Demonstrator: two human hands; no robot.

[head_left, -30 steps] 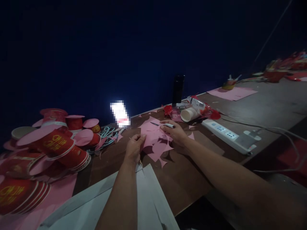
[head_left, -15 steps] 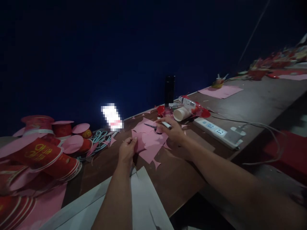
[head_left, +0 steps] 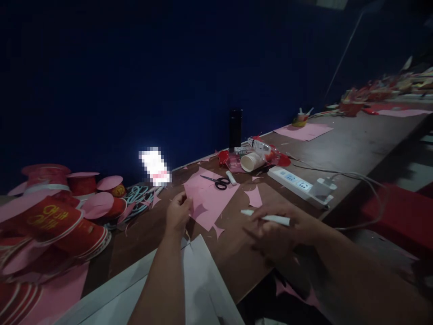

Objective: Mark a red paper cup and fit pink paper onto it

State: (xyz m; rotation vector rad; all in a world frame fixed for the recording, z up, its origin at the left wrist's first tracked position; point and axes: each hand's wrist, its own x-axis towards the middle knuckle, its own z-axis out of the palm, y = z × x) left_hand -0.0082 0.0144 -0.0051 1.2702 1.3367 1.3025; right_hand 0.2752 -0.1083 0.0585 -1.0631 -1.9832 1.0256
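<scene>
My left hand point(head_left: 178, 212) pinches the left edge of a pink paper sheet point(head_left: 216, 203) lying on the brown table. On that sheet rest scissors point(head_left: 219, 181) with black handles, and a short white cylinder point(head_left: 231, 177) lies beside them. My right hand point(head_left: 275, 225), blurred, is over the table to the right of the sheet. Between its fingers is a white marker pen point(head_left: 274, 219). Pink paper scraps point(head_left: 297, 293) show below the table's front edge, under my right forearm. Another scrap point(head_left: 253, 196) lies between the sheet and my right hand.
Red paper cups point(head_left: 64, 221) with pink discs crowd the left. A lit phone point(head_left: 155, 167) leans near coiled cord point(head_left: 138, 198). Behind are a black bottle point(head_left: 235, 128), stacked paper cups point(head_left: 252, 161) and plastic wrapping point(head_left: 270, 151). A power strip point(head_left: 294, 183) with cable lies right; a white board point(head_left: 199, 280) is in front.
My right hand has moved from over the scissors to the right and toward me, still with the marker pen. Pink scraps now show below the table edge. My left hand stays on the sheet.
</scene>
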